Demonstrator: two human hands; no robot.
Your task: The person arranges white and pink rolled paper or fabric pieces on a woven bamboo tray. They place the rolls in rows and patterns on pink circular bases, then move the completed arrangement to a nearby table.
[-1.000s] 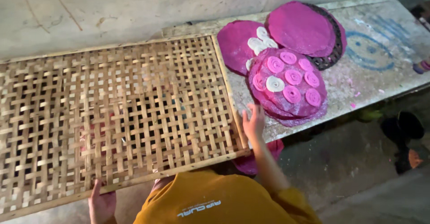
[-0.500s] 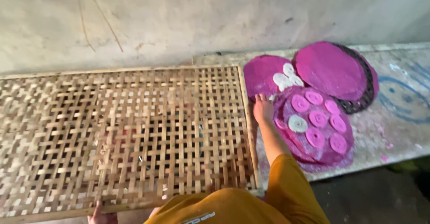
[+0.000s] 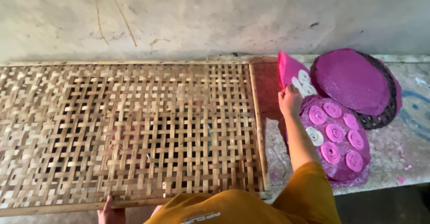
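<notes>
My left hand [image 3: 111, 213] grips the near edge of the woven bamboo tray [image 3: 130, 130], fingers curled under the frame; only part of the hand shows. The tray lies flat on the bench, filling the left side against the wall [image 3: 215, 13]. My right hand [image 3: 290, 101] pinches the edge of a pink sheet [image 3: 289, 70] carrying white spirals, lifted at a tilt just right of the tray. Below it lies a pink disc [image 3: 339, 139] with pink spirals; a round plain pink stack [image 3: 354, 80] sits beyond.
</notes>
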